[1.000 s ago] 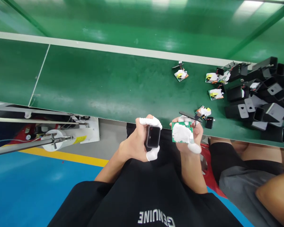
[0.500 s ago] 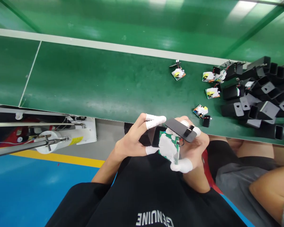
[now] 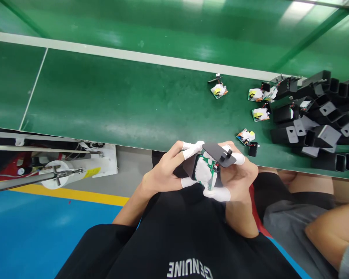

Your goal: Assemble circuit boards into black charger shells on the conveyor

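Observation:
My left hand (image 3: 168, 170), with white finger cots, is closed around a black plastic housing (image 3: 189, 166) whose open end faces right. A green circuit board (image 3: 205, 172) coated with white compound sits partly inside that opening. My right hand (image 3: 235, 170), also in finger cots, grips the board's outer end with the thumb at its lower edge. A black end cover (image 3: 215, 153) with a small black fitting tilts above the board, against my right fingers. Short wires show between board and cover. The inside of the housing is hidden by the board.
On the green bench (image 3: 119, 100) lie several loose coated circuit boards, one of them a board (image 3: 219, 90) near the back. A pile of black housings (image 3: 317, 131) fills the right end. Another person's arm (image 3: 334, 228) is close on my right. A metal cylinder mechanism (image 3: 58, 174) stands below left.
The circuit board has moved left, from the mouth of the housing to partly inside it. My right hand and the end cover have shifted with it, the cover turning slightly.

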Demonstrator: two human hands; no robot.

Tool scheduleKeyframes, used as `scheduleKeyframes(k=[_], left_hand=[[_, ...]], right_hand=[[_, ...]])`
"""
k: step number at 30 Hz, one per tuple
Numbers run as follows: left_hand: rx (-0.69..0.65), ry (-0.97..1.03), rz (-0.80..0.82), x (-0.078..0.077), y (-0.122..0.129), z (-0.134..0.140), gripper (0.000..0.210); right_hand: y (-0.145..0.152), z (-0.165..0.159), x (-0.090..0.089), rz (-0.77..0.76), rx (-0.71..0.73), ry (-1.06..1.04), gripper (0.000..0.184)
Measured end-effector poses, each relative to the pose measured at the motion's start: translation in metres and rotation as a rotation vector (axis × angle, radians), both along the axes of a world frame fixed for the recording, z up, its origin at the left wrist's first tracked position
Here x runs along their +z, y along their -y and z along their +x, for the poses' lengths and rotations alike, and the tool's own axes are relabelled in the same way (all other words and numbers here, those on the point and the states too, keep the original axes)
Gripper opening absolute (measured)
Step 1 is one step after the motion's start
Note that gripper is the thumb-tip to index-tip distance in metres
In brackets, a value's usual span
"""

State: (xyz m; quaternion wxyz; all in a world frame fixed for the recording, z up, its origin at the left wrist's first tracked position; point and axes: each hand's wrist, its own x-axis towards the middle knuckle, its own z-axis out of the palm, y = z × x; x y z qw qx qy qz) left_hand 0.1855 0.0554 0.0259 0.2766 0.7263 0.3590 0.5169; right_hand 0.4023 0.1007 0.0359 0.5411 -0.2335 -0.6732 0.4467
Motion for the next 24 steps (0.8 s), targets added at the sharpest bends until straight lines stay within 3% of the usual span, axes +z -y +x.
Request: scheduleKeyframes(k=[6,12,19,24], left_hand=[[0.008,0.018,0.012,-0.003,0.000,0.000,0.086],[0.003,0.034,-0.011,-0.008,0.001,0.002,0.087],[-0.087,0.276,-0.129,-0.024,0.004,0.009,0.089],[-0.056,0.378,-0.240,-0.032,0.008,0.018,0.082]], right_hand=[[0.000,-0.002,0.000,0.022,-0.014,0.056,0.070],[0.001,-0.005,0.004,-0.006,-0.007,0.076,0.075],[0.003,-0.003,0.008,-0.026,-0.048,0.223,0.074],[0.007,-0.003,0.016,0.053,-0.158,0.391,0.075]])
